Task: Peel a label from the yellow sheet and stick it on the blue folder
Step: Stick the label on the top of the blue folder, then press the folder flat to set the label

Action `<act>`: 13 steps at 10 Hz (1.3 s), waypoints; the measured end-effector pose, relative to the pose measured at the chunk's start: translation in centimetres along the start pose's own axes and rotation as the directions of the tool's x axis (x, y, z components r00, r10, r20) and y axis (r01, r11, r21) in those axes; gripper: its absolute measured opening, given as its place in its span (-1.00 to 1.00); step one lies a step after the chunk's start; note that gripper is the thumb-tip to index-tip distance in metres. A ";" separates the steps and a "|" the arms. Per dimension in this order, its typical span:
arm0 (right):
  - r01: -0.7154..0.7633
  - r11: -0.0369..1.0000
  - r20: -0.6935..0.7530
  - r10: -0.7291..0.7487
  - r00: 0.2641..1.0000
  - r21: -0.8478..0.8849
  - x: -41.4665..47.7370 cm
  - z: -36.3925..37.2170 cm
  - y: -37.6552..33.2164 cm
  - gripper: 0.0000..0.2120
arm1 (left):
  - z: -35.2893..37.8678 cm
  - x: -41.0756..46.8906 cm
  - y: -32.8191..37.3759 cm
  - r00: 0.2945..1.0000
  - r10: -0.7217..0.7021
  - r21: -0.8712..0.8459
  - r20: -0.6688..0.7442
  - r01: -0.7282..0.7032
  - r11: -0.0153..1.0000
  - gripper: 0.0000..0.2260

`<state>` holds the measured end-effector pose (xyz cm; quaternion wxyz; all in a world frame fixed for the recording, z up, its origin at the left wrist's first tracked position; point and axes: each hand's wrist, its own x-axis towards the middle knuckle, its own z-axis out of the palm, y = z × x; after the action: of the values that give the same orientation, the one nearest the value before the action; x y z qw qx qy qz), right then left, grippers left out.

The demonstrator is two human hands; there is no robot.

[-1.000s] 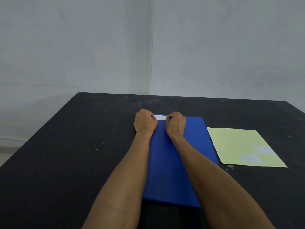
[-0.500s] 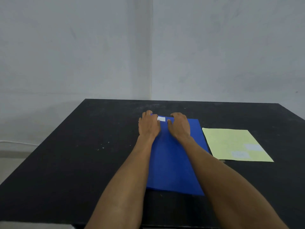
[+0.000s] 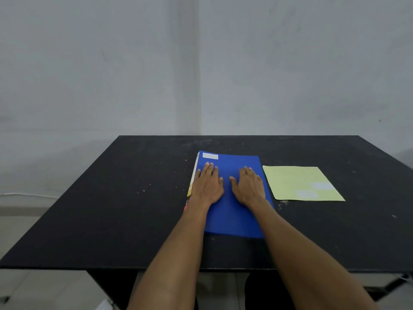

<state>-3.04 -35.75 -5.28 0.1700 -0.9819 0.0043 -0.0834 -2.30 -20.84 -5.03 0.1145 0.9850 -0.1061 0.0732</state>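
Black table, blue folder lying lengthwise away from the person.
White label sits at its far-left corner, beyond the left hand (nearer); right hand likewise flat, empty.

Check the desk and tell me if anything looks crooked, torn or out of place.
Nothing stands out. The white label lies flat and square in the far left corner of the blue folder. Both hands rest flat on the folder, and the yellow sheet lies flat beside it.
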 end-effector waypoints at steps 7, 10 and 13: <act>-0.008 0.999 0.007 0.009 1.000 -0.048 -3.2 0.9 0.3 -0.36 | 1.1 -2.9 0.2 0.998 -0.004 0.020 0.060 0.003 1.000 -0.45; -0.030 0.998 0.017 0.031 0.999 -0.058 -3.6 1.3 -2.0 -0.34 | 0.6 -3.5 -2.1 1.000 0.004 0.007 0.027 -0.004 1.000 -0.45; 0.009 0.999 0.038 -0.007 0.999 -0.046 -4.5 3.6 -9.2 -0.34 | -1.2 -5.9 -9.2 0.999 -0.034 0.032 0.007 0.033 0.999 -0.44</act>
<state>-7.10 -25.69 -6.23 0.1468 -0.9870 -0.0009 -0.0656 -6.08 -10.70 -6.75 0.0995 0.9886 -0.0889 0.0692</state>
